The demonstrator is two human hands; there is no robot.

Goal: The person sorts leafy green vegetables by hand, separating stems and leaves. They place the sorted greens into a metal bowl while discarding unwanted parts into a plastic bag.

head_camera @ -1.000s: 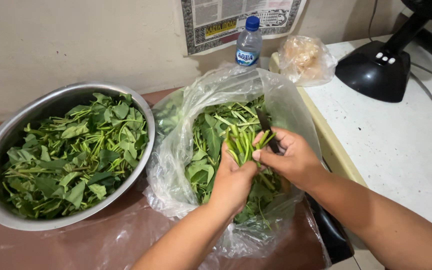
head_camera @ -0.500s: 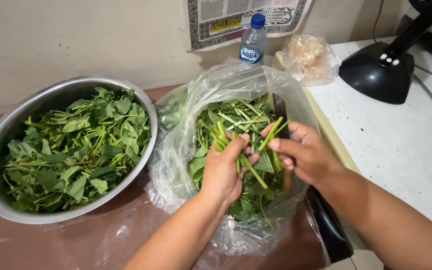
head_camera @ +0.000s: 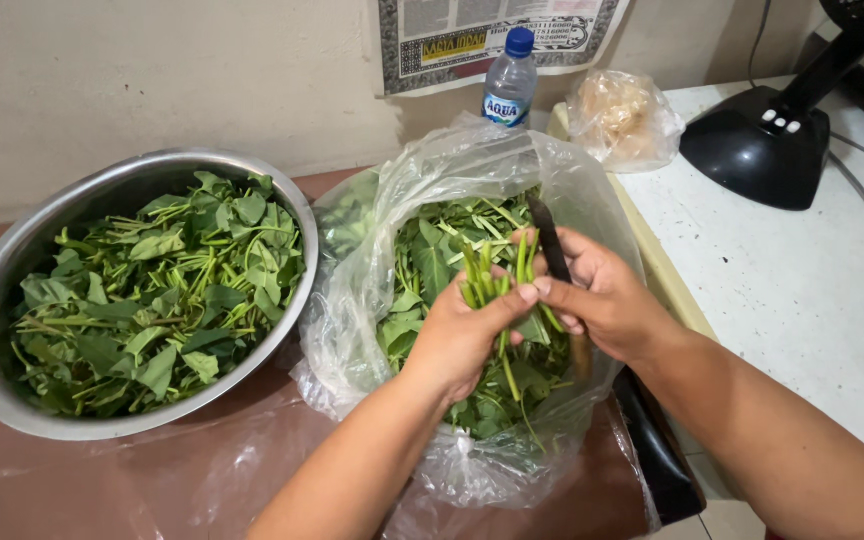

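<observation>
Surface: brown table [head_camera: 72,480] against a pale wall, white counter [head_camera: 802,300] alongside.
Stems: bunch of green stems [head_camera: 497,275], long axis near upright, cut ends up, above the open plastic bag [head_camera: 372,260] of greens.
Left hand: left hand [head_camera: 457,340] closed around the bunch from below.
Right hand: right hand [head_camera: 607,300] touching the bunch's right side, clasping a dark knife [head_camera: 550,240], blade pointing up.
Nearby: steel bowl [head_camera: 12,290] of picked leaves, well left.

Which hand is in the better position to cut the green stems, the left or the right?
Probably the right hand: it holds the knife beside the stems. The left hand only grips the bundle over the plastic bag.
</observation>
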